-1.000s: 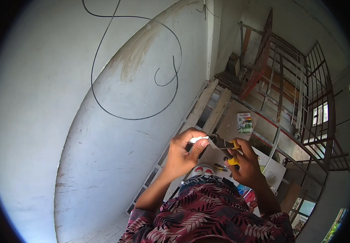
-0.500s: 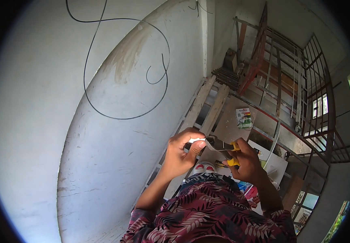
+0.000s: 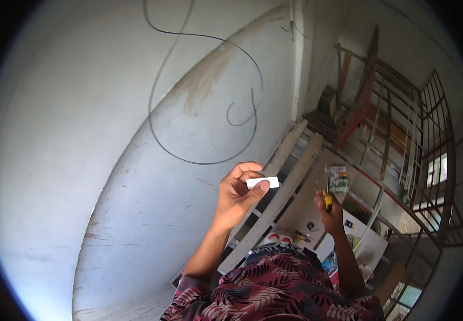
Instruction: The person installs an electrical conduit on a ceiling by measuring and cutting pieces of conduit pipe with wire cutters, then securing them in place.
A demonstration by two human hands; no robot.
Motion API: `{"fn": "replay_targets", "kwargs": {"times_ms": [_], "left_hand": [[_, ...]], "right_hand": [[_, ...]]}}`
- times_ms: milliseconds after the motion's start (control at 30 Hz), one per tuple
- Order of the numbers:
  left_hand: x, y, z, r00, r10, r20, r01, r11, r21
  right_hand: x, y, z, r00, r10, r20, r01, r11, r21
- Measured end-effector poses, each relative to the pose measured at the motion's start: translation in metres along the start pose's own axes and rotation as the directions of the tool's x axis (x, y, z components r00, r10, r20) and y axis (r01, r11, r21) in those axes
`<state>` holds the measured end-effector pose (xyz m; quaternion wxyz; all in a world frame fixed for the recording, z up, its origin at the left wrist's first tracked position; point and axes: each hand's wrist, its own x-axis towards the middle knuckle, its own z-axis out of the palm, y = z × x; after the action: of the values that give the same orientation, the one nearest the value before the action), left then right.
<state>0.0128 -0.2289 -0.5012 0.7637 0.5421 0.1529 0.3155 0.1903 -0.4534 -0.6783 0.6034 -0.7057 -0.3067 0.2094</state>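
Pinching: the left hand [image 3: 233,199] had the short white strip [image 3: 273,182] between its thumb, flat on the near face, and fingers behind, probably so both ends stayed uncovered.
White strip: it was up in front of the body, nearly level, seemingly for a clear look (the thumb hid part of it).
Right hand: off to the side and well apart from the strip, the right hand [image 3: 331,219] was closed around the yellow-handled tool [image 3: 328,200], perhaps to keep it ready; blur hid its working end.
Printed packet: beyond that hand lay the printed packet [image 3: 339,183], likely out of the way.
Small tools: these [image 3: 302,236] lay beside the shoes [image 3: 278,237], presumably within reach.
Black cable: it hung in a wide loop [image 3: 202,163] near the wall [image 3: 151,214].
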Motion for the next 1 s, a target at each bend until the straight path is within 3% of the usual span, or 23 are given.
{"fn": "replay_targets", "kwargs": {"times_ms": [233, 300, 400, 467, 500, 567, 633, 767, 1000], "left_hand": [[0.012, 0.033, -0.014, 0.985, 0.163, -0.054, -0.157, 0.982, 0.103], [0.017, 0.039, -0.014, 0.971, 0.232, -0.048, -0.226, 0.968, 0.114], [0.020, 0.044, -0.010, 0.975, 0.166, -0.148, -0.174, 0.984, -0.043], [0.021, 0.036, -0.010, 0.989, -0.114, -0.097, 0.069, 0.922, -0.382], [0.023, 0.028, -0.011, 0.989, -0.122, -0.089, 0.079, 0.920, -0.383], [0.024, 0.008, -0.014, 0.943, -0.168, 0.287, 0.321, 0.688, -0.650], [0.019, 0.002, -0.007, 0.912, -0.239, 0.334, 0.405, 0.658, -0.635], [0.011, -0.003, 0.004, 0.853, -0.216, 0.474, 0.485, 0.664, -0.569], [-0.002, 0.009, 0.004, 0.883, -0.183, 0.431, 0.358, 0.858, -0.369]], "right_hand": [[-0.017, 0.026, 0.007, 0.985, 0.167, 0.046, -0.172, 0.974, 0.150], [-0.018, 0.018, 0.011, 0.985, 0.168, 0.043, -0.172, 0.979, 0.112], [-0.017, 0.018, 0.013, 0.985, 0.165, 0.057, -0.170, 0.980, 0.099], [-0.017, -0.016, 0.015, 0.998, -0.028, 0.056, 0.033, 0.997, -0.076], [-0.014, -0.033, 0.014, 0.999, -0.021, 0.047, 0.025, 0.997, -0.077], [0.000, -0.072, 0.009, 0.885, -0.405, 0.229, 0.462, 0.818, -0.342], [0.010, -0.106, 0.008, 0.870, -0.425, 0.250, 0.491, 0.795, -0.355], [0.020, -0.155, 0.001, 0.815, -0.471, 0.337, 0.576, 0.718, -0.391], [0.032, -0.188, -0.012, 0.752, -0.444, 0.487, 0.654, 0.599, -0.463]]}}
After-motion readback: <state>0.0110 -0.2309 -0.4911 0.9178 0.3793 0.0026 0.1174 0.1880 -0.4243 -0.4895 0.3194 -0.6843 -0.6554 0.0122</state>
